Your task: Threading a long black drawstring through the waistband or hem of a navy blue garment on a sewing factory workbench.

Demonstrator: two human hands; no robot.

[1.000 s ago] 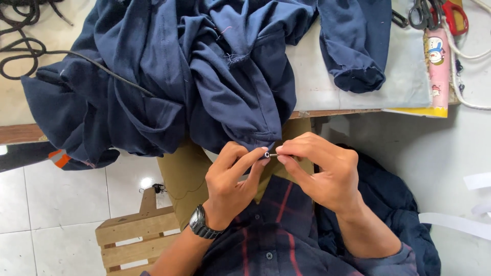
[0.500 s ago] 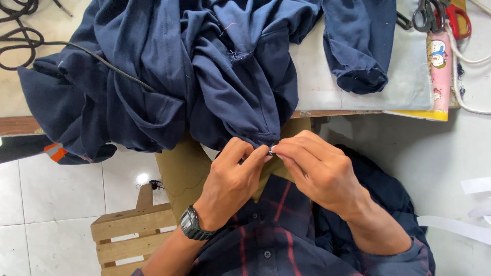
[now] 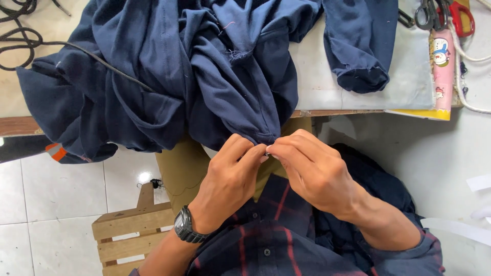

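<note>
A black cable (image 3: 76, 48) trails across the far left of the worktable (image 3: 327, 87), over the heaped navy garment (image 3: 169, 76) that covers most of it and spills off the near edge. Below, on the tiled floor, stands a wooden stool (image 3: 128, 235). The left hand (image 3: 230, 179), a dark watch (image 3: 185, 226) on its wrist, is pinched shut on the lowest fold of the cloth, just off the table edge above the person's lap. Touching it fingertip to fingertip, the right hand (image 3: 312, 171) is likewise closed on the same point, where a small metallic piece (image 3: 267, 153) shows between them; what it is I cannot tell. The work at that hem looks midway to me: fabric gathered and held, nothing released. Farther right lie a loose sleeve (image 3: 358, 46), a pink tube (image 3: 442, 64) and scissors (image 3: 434, 13).
</note>
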